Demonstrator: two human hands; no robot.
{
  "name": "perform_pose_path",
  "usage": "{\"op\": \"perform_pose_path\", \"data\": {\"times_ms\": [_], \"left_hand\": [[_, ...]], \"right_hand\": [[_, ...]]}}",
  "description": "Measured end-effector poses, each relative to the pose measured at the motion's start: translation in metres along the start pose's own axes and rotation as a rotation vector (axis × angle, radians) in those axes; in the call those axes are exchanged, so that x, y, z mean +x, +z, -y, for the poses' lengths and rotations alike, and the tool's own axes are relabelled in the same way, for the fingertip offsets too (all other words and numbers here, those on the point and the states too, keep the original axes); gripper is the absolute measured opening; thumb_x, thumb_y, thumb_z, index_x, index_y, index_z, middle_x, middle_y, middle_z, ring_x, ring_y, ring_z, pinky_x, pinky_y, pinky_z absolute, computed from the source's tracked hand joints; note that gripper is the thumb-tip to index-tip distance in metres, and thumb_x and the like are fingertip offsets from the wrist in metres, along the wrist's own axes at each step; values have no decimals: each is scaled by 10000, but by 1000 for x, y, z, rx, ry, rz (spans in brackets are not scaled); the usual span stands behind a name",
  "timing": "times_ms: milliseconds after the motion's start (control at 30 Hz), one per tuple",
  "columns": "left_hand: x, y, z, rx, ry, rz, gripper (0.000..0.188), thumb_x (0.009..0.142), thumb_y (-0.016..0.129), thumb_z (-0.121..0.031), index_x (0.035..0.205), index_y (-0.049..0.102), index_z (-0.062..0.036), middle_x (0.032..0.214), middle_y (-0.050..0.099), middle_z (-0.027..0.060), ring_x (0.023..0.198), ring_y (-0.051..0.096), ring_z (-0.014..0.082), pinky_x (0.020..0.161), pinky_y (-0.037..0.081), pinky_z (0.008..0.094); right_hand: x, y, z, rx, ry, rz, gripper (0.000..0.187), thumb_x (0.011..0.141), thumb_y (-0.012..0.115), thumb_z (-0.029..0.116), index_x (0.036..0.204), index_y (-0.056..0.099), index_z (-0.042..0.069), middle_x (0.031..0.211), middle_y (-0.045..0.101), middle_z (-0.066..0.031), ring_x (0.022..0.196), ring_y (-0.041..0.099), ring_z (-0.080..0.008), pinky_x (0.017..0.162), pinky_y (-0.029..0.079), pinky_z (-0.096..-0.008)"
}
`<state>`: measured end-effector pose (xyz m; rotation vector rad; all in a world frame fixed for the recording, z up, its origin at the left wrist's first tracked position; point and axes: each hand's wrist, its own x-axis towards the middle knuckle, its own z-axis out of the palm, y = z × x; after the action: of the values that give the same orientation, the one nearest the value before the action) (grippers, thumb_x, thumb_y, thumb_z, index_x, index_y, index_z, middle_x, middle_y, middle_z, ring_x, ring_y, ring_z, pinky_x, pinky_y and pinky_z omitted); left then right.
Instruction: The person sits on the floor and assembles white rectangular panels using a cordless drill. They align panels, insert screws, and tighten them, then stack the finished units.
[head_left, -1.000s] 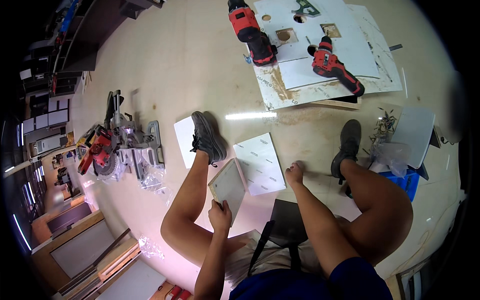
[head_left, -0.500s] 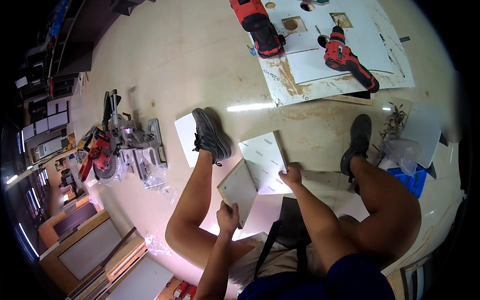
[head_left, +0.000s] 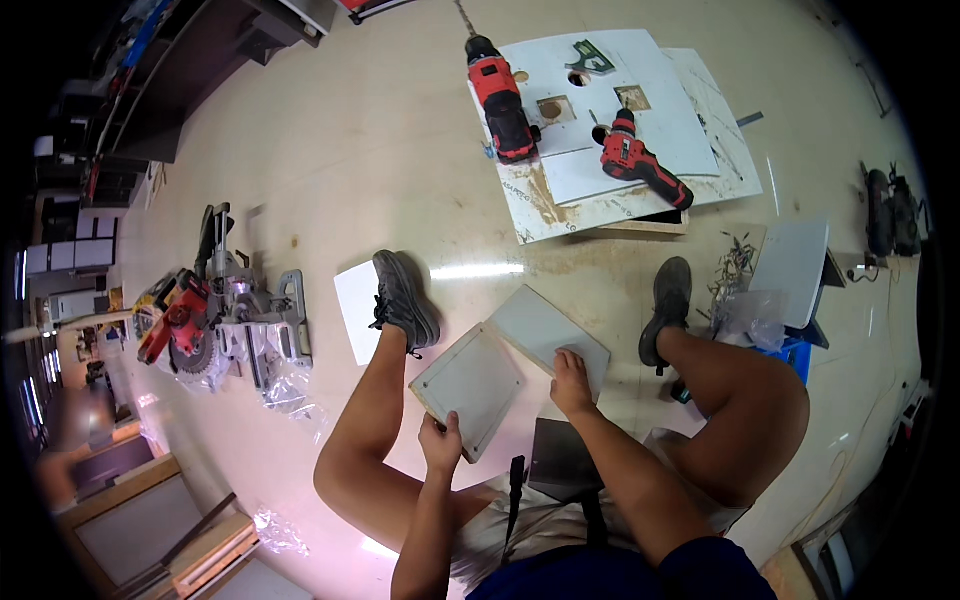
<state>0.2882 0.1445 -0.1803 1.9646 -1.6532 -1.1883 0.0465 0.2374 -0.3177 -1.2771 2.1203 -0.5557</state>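
Note:
My left hand (head_left: 440, 440) grips the near edge of a square pale panel (head_left: 468, 385) with raw wood edges, its thumb on top. Small dark spots and a faint inner outline show on that panel's face, which is tilted up toward me. Against its far right side lies a second panel (head_left: 545, 328), plain pale grey on its upper face. My right hand (head_left: 572, 382) holds this one at its near part, fingers curled over the face; the thumb is hidden. Both panels are between my feet, corners close together.
Ahead, a white board stack (head_left: 640, 170) carries a larger red drill (head_left: 500, 100), a smaller red drill (head_left: 640, 158) and a green square tool (head_left: 590, 57). At left stands a mitre saw (head_left: 230, 300). A white sheet (head_left: 357, 310) lies by my left shoe; plastic wrap (head_left: 752, 318) is at right.
The right panel has been turned over: its printed face no longer shows. My right hand has shifted from its side edge onto its face. The left panel now lies flatter, with more of its face visible.

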Motion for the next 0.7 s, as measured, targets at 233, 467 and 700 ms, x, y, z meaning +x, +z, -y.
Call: {"op": "perform_pose_path", "data": {"times_ms": [233, 467, 700], "left_hand": [[1, 12, 20, -170, -23, 44, 263, 912, 612, -73, 1114, 559, 87, 938, 670, 170, 818, 658, 218, 720, 524, 331], [-5, 11, 19, -231, -62, 88, 230, 923, 589, -46, 1113, 563, 81, 972, 657, 143, 839, 626, 186, 762, 499, 315], [-4, 11, 8, -188, -54, 84, 228, 922, 598, -53, 1105, 565, 79, 939, 656, 138, 820, 621, 180, 746, 496, 309]], "right_hand": [[-27, 44, -20, -176, -17, -72, 361, 779, 634, 82, 1126, 544, 37, 1342, 460, -134, 1295, 405, -329, 1094, 303, -563], [-36, 30, -12, -300, -105, -88, 227, 825, 583, 98, 1048, 584, 63, 1291, 512, -126, 1233, 481, -309, 1070, 350, -556], [-24, 16, -18, -217, -157, -76, 428, 747, 634, 116, 1167, 566, 68, 1291, 524, -135, 1217, 483, -310, 1082, 329, -513]]}}
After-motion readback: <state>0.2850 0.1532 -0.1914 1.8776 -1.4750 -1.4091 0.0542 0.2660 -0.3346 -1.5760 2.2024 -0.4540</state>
